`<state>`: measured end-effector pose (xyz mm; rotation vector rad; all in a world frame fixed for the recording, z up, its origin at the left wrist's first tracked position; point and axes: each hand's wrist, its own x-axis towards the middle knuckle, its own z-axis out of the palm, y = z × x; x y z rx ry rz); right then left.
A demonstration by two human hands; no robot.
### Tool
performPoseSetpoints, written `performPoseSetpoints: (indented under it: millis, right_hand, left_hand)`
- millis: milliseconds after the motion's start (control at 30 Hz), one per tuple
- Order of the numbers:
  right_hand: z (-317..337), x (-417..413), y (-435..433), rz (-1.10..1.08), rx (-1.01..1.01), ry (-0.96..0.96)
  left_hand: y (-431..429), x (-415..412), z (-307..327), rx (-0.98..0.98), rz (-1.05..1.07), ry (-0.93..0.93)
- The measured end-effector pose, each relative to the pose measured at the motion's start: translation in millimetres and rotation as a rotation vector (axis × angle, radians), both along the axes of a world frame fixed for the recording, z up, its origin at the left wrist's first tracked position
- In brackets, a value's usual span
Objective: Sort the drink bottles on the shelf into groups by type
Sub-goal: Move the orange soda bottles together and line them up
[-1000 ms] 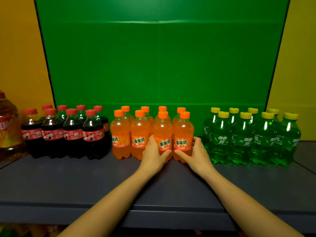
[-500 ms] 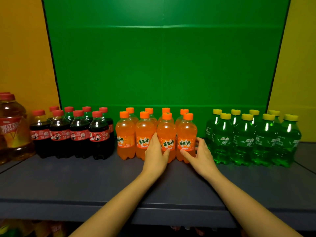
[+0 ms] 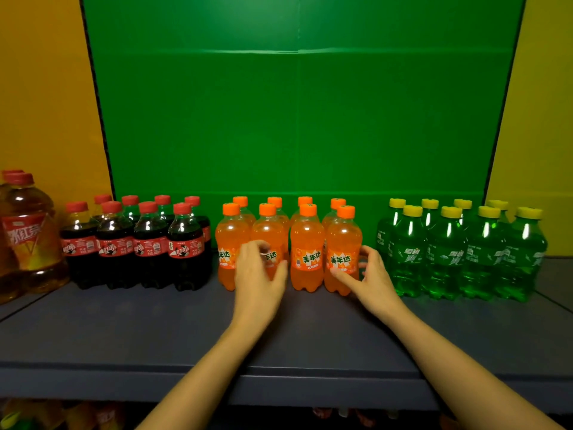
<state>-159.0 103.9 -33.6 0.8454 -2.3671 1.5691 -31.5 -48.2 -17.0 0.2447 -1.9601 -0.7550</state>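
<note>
Three groups of small bottles stand in a row on the grey shelf (image 3: pixel 155 330): cola bottles (image 3: pixel 148 246) with red caps at left, orange soda bottles (image 3: pixel 307 252) in the middle, green soda bottles (image 3: pixel 446 252) with yellow caps at right. My left hand (image 3: pixel 259 274) is blurred in front of the second front orange bottle (image 3: pixel 269 231), thumb to its right and fingers to its left. My right hand (image 3: pixel 370 274) grips the rightmost front orange bottle (image 3: pixel 342 243), thumb on its front, fingers on its right side.
Large iced-tea bottles (image 3: pixel 28 237) with red caps stand at the far left of the shelf. A green back panel (image 3: pixel 297 119) sits between yellow side walls. More goods show dimly on a lower shelf (image 3: pixel 62 417). Bare shelf lies in front of the bottles.
My left hand has moved left from the third front orange bottle to the second. My right hand stays at the rightmost orange bottle. The view has shifted slightly to the left.
</note>
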Motion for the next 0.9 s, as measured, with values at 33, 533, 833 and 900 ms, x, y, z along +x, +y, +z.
performPoseSetpoints:
  millis: [33,533,833,900]
  right_hand:
    - [2.9,-2.4,0.3,0.018,-0.025,-0.027]
    - [16.4,-20.1,-18.3,0.289,-0.275,-0.314]
    - [10.9,-24.8,-20.8,0.292,-0.286,-0.294]
    - [10.8,-25.1,-21.1,0.287,-0.284,-0.295]
  left_hand:
    - [-8.8,6.0,2.5,0.007,0.056,0.039]
    - [-92.4,-11.2,11.1,0.579,-0.329,-0.164]
    - [-94.1,-15.4,7.8,0.554,-0.418,-0.165]
    - [-93.7,-16.3,6.5,0.542,-0.404,-0.163]
